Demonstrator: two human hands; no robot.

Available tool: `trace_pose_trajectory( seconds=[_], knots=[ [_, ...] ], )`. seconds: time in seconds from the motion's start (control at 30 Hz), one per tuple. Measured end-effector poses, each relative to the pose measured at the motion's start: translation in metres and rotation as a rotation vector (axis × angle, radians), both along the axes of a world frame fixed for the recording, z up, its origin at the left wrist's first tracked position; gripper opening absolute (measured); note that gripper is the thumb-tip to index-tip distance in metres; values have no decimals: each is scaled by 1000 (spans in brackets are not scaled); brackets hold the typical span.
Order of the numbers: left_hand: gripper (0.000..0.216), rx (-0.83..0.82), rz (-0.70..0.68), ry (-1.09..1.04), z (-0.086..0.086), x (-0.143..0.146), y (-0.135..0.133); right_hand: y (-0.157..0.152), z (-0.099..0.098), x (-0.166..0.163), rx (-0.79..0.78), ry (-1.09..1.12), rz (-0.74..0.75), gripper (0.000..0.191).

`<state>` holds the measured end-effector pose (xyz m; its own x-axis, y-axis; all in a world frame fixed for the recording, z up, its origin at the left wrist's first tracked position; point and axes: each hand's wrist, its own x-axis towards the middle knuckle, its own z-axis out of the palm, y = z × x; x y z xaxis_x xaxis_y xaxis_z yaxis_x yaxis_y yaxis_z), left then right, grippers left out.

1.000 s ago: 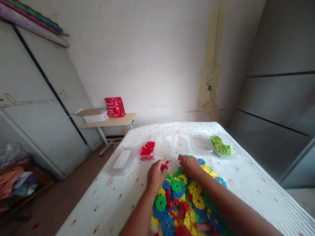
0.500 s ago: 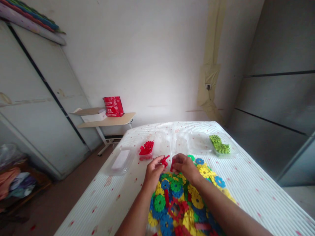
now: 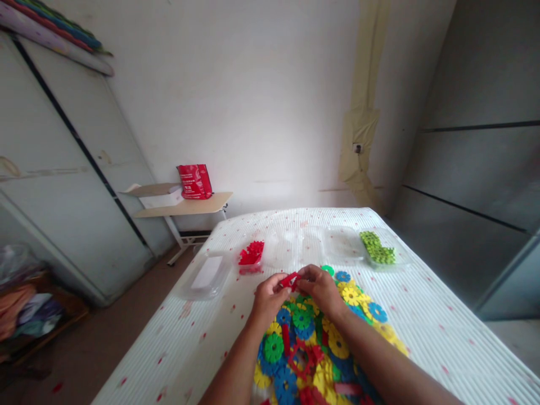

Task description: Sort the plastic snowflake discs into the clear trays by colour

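Note:
Above the far edge of a pile of plastic pieces, my left hand (image 3: 270, 291) pinches a red plastic building piece (image 3: 289, 279). My right hand (image 3: 319, 286) grips the right end of the red plastic, so both hands meet on it. Whether it is one piece or two joined ones I cannot tell, as fingers cover parts of it. Beneath my hands lies a heap of flower-shaped interlocking discs (image 3: 301, 319) in blue, green and yellow. Red pieces, among them a red ring-like one (image 3: 300, 360), lie on the heap.
A clear box of red pieces (image 3: 251, 256) stands beyond my left hand, with a clear container (image 3: 206, 275) left of it. Farther right are a clear tray (image 3: 343, 244) and a box of light green pieces (image 3: 377, 248). A small side table (image 3: 202, 205) carries a red bag (image 3: 194, 181).
My hands have come together. The red plastic in my left hand, earlier apart from that in my right, now meets it between my fingers.

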<state>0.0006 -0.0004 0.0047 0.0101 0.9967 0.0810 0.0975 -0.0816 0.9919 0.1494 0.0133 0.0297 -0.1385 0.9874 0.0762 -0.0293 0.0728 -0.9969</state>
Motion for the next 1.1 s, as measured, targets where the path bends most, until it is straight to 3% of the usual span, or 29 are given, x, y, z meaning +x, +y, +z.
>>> trace_pose_trajectory(
  seconds=[0.23, 0.43, 0.67, 0.77, 0.87, 1.1],
  knots=[
    [37, -35, -32, -41, 11, 3, -5, -4, 5, 1, -21, 24, -12, 15],
    [41, -3, -77, -63, 9, 4, -5, -5, 3, 1, -14, 40, 24, 24],
    [40, 12, 8, -28, 14, 3, -6, -4, 3, 2, -9, 17, 81, 28],
    [38, -6, -28, -44, 15, 5, -7, -5, 6, 1, 8, 23, 86, 30],
    [32, -31, -62, -59, 15, 8, -8, -7, 8, 0, 31, 38, 51, 29],
    [24, -49, 5, -62, 15, 11, -9, -6, 2, -1, 97, 61, 51, 19]
  ],
)
